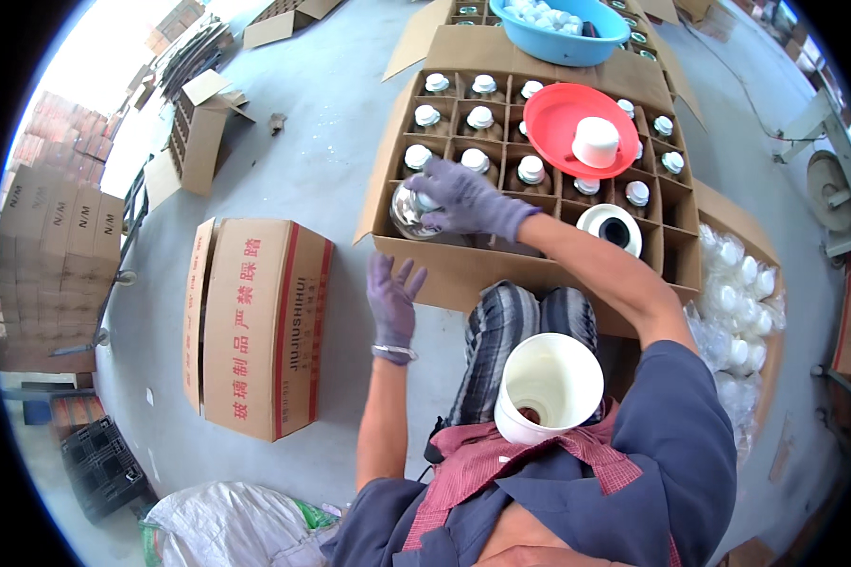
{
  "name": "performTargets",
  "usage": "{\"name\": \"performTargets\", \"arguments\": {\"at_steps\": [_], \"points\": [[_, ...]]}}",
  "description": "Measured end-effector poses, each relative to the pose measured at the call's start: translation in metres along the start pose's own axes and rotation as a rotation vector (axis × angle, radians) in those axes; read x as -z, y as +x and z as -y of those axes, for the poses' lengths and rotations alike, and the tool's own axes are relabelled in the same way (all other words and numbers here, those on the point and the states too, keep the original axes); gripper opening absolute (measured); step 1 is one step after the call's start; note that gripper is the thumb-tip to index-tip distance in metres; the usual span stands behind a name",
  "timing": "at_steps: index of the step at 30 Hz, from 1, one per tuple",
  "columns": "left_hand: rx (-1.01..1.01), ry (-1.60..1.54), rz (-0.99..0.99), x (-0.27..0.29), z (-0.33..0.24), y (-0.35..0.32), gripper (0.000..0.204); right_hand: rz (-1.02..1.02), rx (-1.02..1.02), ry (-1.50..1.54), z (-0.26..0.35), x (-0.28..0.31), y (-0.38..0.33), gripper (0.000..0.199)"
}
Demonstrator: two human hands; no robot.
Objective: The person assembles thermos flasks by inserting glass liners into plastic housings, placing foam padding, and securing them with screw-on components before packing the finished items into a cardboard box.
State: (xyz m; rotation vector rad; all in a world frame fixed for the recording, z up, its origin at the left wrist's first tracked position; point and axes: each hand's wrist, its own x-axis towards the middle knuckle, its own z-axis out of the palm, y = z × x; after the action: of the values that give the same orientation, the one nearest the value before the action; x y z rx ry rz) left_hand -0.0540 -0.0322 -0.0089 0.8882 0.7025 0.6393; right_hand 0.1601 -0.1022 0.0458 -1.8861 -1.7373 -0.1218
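My right hand [473,197], in a grey-purple glove, reaches across the near left corner of a divided cardboard box [463,257]. Its fingers are closed around the top of a clear glass bottle [408,214], which leans in the corner; its neck is mostly hidden by the glove. My left hand [393,300], gloved alike, is held up in front of the box with fingers spread and nothing in it. White-capped bottles [531,171] stand in many of the compartments. A red plastic basin [548,118] rests on top of them, with a white cup [596,142] in it.
Between my knees stands a white bucket [550,383]. A white round container with a black opening [613,232] sits at the box's near right. Beyond is a blue basin [558,42] of white caps. A closed carton [260,326] stands left; bagged white-capped bottles [747,302] lie right.
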Motion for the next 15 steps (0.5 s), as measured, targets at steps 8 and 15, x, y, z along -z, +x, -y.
{"name": "performTargets", "arguments": {"at_steps": [8,15], "points": [[0.25,-0.37,0.662,-0.096,0.001,-0.03,0.055,-0.388,-0.043,0.076,0.056,0.134,-0.126,0.045],[-0.176,0.297,0.723,-0.119,-0.039,-0.047,0.062,-0.346,-0.148,0.375,0.098,0.128,-0.232,0.058]]}}
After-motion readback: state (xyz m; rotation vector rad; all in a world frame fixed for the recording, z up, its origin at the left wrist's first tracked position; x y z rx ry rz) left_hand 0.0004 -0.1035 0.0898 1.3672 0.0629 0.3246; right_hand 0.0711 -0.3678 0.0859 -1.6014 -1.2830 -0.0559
